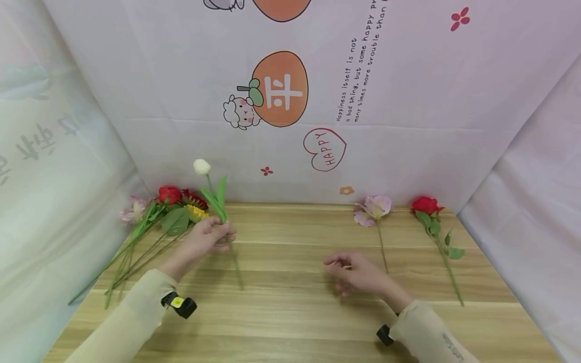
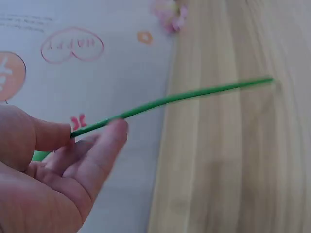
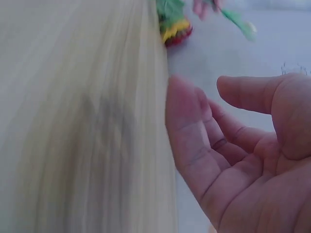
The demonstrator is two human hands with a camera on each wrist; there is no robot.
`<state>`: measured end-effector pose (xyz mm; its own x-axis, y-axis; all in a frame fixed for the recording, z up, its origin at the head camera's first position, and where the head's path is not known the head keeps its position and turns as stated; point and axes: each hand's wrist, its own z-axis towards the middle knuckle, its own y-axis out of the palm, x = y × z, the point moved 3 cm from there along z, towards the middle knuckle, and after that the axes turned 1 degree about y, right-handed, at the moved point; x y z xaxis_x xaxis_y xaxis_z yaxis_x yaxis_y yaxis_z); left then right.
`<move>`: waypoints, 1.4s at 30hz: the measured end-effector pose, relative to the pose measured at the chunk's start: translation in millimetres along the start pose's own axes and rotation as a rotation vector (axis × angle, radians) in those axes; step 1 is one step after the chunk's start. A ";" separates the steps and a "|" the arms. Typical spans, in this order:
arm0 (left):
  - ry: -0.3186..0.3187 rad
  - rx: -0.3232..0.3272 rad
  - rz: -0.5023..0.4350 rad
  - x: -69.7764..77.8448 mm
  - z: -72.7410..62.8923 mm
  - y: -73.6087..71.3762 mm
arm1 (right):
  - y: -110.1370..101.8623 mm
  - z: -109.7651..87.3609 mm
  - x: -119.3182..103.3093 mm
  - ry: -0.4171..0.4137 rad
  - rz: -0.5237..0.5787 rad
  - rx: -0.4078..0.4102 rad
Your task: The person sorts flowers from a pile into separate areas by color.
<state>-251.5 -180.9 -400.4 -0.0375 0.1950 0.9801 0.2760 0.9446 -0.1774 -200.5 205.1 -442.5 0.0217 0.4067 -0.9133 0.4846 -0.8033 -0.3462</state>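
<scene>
At far left, the left hand (image 1: 206, 241) pinches the white flower's stem (image 1: 217, 207) beside the gathered bunch (image 1: 170, 212); right hand (image 1: 358, 275) hangs relaxed, apparently empty. Pink flower (image 1: 374, 207) and red rose (image 1: 426, 205) remain right.

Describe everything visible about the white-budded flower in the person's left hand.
The white flower is an artificial-looking single stem: a closed cream-white bud on top, long narrow green leaves below it, and a thin plain green stalk. It stands nearly upright, tilted a little, bud toward the back wall, with its lower end near the wooden table. The left hand pinches the stalk just below the leaves; in the left wrist view, thumb and fingers close on the bare stem.
</scene>
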 end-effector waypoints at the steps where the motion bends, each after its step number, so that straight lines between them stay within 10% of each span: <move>1: 0.007 -0.019 -0.026 2.6 2.1 7.0 | 5.5 1.7 -4.8 -0.014 -0.010 -0.017; 17: 0.033 -0.189 -0.129 25.4 22.7 104.4 | 61.0 26.4 -36.7 -0.122 0.113 -0.151; 42: 0.151 -0.215 0.086 29.0 30.8 136.0 | 47.5 9.4 -23.6 -0.092 0.247 -0.055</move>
<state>-244.6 -38.7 -398.9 0.1342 0.2151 0.9673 0.4699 0.8456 -0.2533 -186.2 153.2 -439.4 0.0665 0.1579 -0.9852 0.5218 -0.8471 -0.1005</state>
